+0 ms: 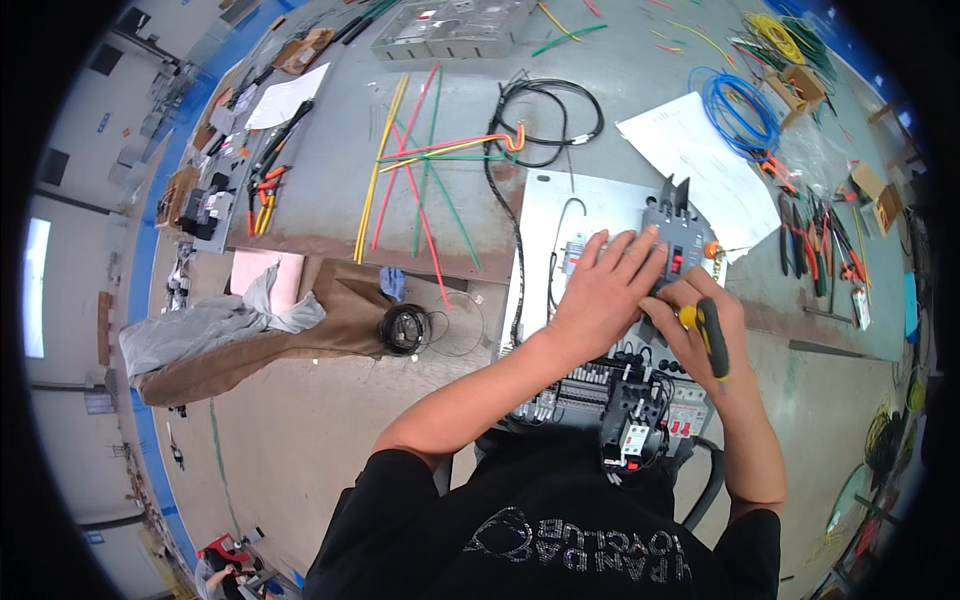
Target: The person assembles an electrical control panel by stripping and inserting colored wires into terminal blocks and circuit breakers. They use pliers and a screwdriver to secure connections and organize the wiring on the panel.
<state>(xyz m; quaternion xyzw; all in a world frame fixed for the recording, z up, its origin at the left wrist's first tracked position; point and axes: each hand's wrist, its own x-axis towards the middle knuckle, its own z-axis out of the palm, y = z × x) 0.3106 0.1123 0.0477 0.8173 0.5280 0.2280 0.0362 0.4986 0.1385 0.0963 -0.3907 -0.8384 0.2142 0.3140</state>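
Observation:
A metal mounting panel [541, 215] lies in front of me, partly over the bench edge, with electrical parts on it. On its upper part sits a grey circuit breaker [684, 236] with a red switch. My left hand [607, 283] lies over the breaker's left side, fingers stretched out. My right hand [690, 318] is closed round a screwdriver [713, 338] with a yellow and black handle, close to the breaker's lower end. The screwdriver's tip is hidden by my hands. Nearer my body are terminal blocks [582, 396] and a black contactor [634, 408] with wires.
Red, yellow and green wires [428, 160] and a black cable coil [548, 118] lie on the bench. Paper sheets [690, 160], a blue wire coil [740, 115] and several hand tools [822, 240] are to the right. A cloth-draped stool [330, 310] stands left.

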